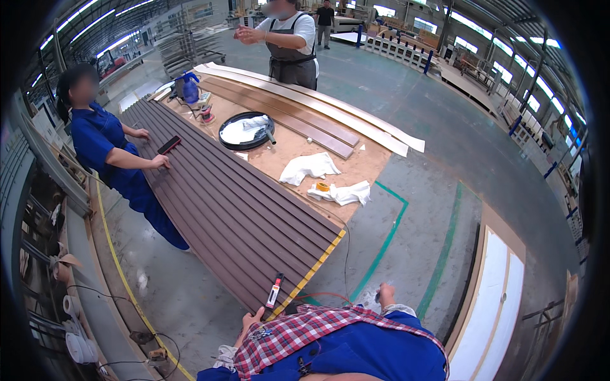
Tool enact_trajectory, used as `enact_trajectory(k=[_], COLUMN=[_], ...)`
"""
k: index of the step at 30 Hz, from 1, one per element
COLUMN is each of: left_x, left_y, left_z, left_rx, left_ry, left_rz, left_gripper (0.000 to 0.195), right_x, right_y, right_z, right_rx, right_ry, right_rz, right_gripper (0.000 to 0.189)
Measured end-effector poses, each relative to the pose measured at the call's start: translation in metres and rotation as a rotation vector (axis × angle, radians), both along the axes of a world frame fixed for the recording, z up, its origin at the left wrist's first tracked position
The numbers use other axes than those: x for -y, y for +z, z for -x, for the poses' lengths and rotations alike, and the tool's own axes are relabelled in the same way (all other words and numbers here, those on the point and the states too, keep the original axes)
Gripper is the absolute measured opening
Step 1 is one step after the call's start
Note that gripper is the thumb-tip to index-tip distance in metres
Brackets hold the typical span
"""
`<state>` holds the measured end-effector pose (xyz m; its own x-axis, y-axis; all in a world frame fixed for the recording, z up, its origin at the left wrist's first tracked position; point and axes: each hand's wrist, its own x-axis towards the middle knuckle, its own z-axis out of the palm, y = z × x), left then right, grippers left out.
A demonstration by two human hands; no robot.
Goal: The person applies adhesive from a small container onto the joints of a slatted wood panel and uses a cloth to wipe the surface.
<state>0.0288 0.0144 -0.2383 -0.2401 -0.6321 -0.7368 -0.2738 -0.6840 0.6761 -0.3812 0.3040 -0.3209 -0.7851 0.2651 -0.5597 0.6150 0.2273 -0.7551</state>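
A long brown fluted panel [238, 209] lies on the workbench, with yellow tape [310, 274] along its near end. My left hand [252, 320] rests at the panel's near left corner, partly hidden by my checked apron; whether it grips the edge I cannot tell. Close by, a utility knife with a black and red handle [274, 291] lies on the panel. Out to the right of the panel, my right hand [387, 293] is curled around a small dark object [378, 297], too small to name. On the panel's far left part sits a phone [169, 145].
White cloths [310, 167], an orange tape roll [322, 186], a black round tray [224, 143], a blue spray bottle [190, 90] and long strips [305, 112] lie on the bench. A co-worker in blue [102, 138] touches the panel; another [293, 43] stands behind. A cable crosses the near end.
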Motion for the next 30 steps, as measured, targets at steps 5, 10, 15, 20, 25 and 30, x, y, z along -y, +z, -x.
enact_trajectory(k=[5, 10, 15, 20, 25, 30], left_x=[0.001, 0.004, -0.003, -0.01, -0.02, -0.023], left_y=[-0.008, 0.001, 0.048, 0.102, 0.075, 0.055], left_z=[0.006, 0.008, 0.019, 0.025, 0.002, -0.002], left_rx=[0.011, 0.319, 0.414, 0.243, 0.152, 0.34], left_ry=[0.024, -0.115, -0.218, -0.278, -0.277, -0.304], left_rz=[0.091, 0.196, 0.225, 0.125, 0.134, 0.206], left_gripper=[0.045, 0.051, 0.068, 0.082, 0.083, 0.085], right_x=[-0.006, -0.007, -0.01, -0.008, -0.01, -0.01], right_y=[-0.003, -0.005, -0.008, -0.007, -0.015, -0.014], right_z=[-0.017, -0.015, -0.023, -0.027, -0.027, -0.031], right_rx=[-0.038, 0.021, -0.002, 0.006, 0.001, 0.031], right_ry=[-0.022, 0.025, 0.073, 0.089, 0.052, 0.13], right_rz=[0.055, 0.065, 0.14, 0.121, 0.12, 0.109], right_gripper=[0.022, 0.022, 0.021, 0.018, 0.017, 0.018])
